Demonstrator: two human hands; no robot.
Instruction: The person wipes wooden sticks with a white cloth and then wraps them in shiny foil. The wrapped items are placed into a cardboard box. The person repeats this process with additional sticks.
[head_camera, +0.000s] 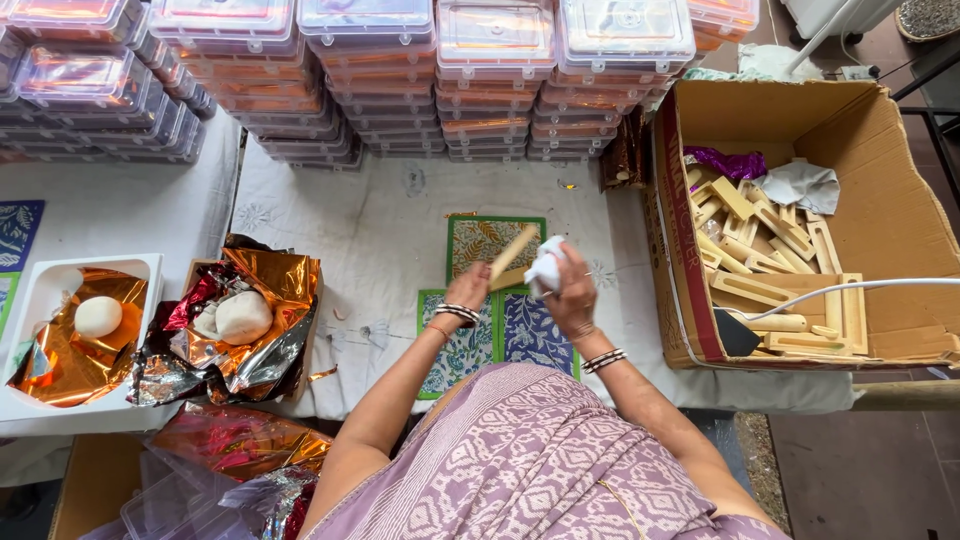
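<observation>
White-clothed table bears a cardboard box (880, 200) of wooden pieces (760, 250); left hand (468, 290) grips wooden block (512, 255) (right hand (570, 290) clutches cloth (545, 268)).

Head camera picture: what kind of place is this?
Probably a small craft packing table. Stacks of clear plastic boxes line the back, a cardboard box holds wooden pieces, and the right hand wipes a wooden piece held by the left hand.

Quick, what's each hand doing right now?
Left hand: closed on a wooden piece, raised over the printed cloth squares.
Right hand: closed on a white cloth, against the wood.
</observation>
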